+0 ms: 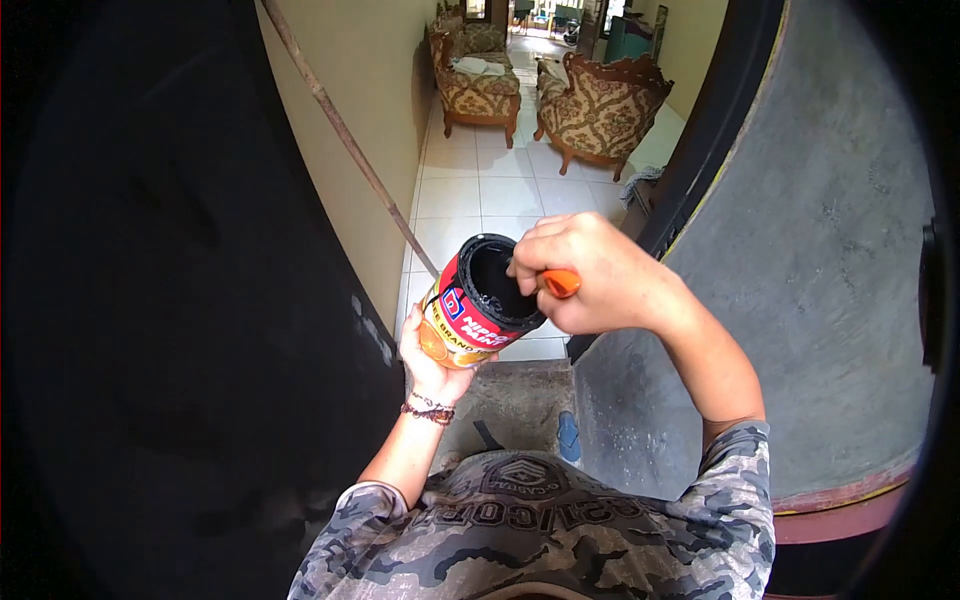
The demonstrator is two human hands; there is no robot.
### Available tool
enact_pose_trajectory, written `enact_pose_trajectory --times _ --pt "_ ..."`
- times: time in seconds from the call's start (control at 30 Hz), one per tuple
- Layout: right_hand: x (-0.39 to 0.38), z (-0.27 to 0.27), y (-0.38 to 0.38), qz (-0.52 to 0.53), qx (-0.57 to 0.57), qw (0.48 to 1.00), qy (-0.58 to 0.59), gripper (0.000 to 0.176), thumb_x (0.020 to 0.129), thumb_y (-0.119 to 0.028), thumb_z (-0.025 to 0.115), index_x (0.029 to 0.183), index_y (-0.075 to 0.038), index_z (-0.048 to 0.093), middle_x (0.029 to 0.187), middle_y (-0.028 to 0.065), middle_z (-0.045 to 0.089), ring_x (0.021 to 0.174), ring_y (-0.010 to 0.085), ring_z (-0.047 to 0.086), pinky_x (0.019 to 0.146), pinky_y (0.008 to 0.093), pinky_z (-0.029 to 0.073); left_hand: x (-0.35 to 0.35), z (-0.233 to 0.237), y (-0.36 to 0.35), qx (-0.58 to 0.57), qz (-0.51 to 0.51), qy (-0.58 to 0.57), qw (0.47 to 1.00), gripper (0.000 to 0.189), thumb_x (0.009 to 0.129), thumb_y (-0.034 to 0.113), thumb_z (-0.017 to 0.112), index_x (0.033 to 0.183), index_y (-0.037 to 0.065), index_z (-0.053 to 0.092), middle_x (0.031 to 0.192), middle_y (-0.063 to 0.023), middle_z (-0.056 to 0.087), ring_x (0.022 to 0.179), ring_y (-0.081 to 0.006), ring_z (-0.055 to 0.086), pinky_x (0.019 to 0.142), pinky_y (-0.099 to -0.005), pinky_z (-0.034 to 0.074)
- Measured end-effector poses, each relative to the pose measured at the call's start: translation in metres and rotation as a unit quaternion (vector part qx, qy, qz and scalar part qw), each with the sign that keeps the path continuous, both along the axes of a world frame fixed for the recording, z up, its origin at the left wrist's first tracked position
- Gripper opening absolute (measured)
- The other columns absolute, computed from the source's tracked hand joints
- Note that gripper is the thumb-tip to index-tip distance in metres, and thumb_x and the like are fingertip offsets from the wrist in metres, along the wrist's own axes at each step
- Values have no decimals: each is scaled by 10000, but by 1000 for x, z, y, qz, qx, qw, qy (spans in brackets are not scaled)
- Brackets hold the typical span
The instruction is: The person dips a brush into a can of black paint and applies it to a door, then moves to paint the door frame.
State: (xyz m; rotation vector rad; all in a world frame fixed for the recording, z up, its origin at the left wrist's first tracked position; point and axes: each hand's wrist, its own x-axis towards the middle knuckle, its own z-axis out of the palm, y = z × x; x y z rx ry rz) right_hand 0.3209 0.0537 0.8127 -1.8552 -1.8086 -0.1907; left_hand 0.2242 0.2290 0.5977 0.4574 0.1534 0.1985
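A paint can (470, 325) with a red and yellow label and orange fruit pictures is tilted in front of me. Black paint coats its rim, and a dark drip runs down the label. My left hand (432, 362) supports the can from below and the left side, its fingers wrapped round it. Over the mouth of the can, my right hand (580, 268) is closed round an orange handle (560, 283), probably a paintbrush's. The handle's other end is inside the can, hidden by my fingers and the dark interior.
A black door (180, 300) stands at the left, and a grey wall (800, 250) at the right. Beyond the doorway, two patterned armchairs (605, 110) stand on white floor tiles (450, 197). A long stick (350, 140) leans along the left wall. A blue sandal (568, 436) lies below.
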Motion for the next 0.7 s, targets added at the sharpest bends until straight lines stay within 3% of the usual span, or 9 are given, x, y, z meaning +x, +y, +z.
enact_pose_trajectory --times 0.1,0.2,0.27,0.37,0.47,0.53,0.67,0.7 --pt "0 -14 -1 -26 25 999 27 153 632 30 667 751 -18 584 723 124 643 686 344 653 647 405 537 -2 1 -2 -6 2 17 1000 713 904 710 418 1327 155 563 1214 -133 675 1015 -404 679 632 -566 567" --pt "-2 -31 -5 -54 103 991 69 176 662 -48 715 791 -25 597 735 154 654 719 362 671 659 424 543 -4 -6 1 11 -25 10 1000 711 899 712 435 1340 166 553 1222 -133 671 1004 -396 680 610 -533 565" --pt "-7 -43 -8 -101 91 987 79 200 699 -69 743 807 -21 582 750 158 666 715 377 671 654 421 545 -5 -12 3 10 -27 6 1000 717 893 721 442 1339 170 552 1209 -127 673 985 -388 680 582 -514 556" --pt "-17 -66 -17 -164 164 971 50 205 744 -80 759 849 -19 594 751 149 667 686 313 695 626 402 542 -7 -15 4 21 -51 28 998 729 886 736 438 1337 175 553 1204 -126 673 961 -380 683 559 -491 548" --pt "-42 -80 -35 -250 242 924 158 170 822 -82 760 906 -28 622 757 130 691 647 237 711 579 361 553 -7 -17 5 25 -67 49 996 750 880 750 430 1351 178 546 1209 -144 668 953 -395 681 555 -479 549" --pt "-48 -109 -46 -245 425 760 426 134 879 -67 744 950 -27 638 789 130 709 648 199 715 566 316 580 -6 -22 4 8 -87 92 992 777 869 755 439 1369 168 536 1234 -166 653 980 -416 664 584 -473 539" --pt "-62 -150 -91 -239 597 546 537 143 927 -45 660 1051 -7 599 858 182 713 685 242 726 612 337 620 1 -32 3 -14 -173 39 984 803 853 760 455 1381 159 528 1266 -186 631 1009 -429 644 622 -468 522" --pt "-62 -164 -105 -217 626 518 541 144 939 -68 641 1061 -7 594 882 191 714 714 252 729 638 344 622 3 -32 0 -17 -202 24 979 809 846 762 463 1380 156 528 1276 -189 623 1015 -426 639 633 -467 514"
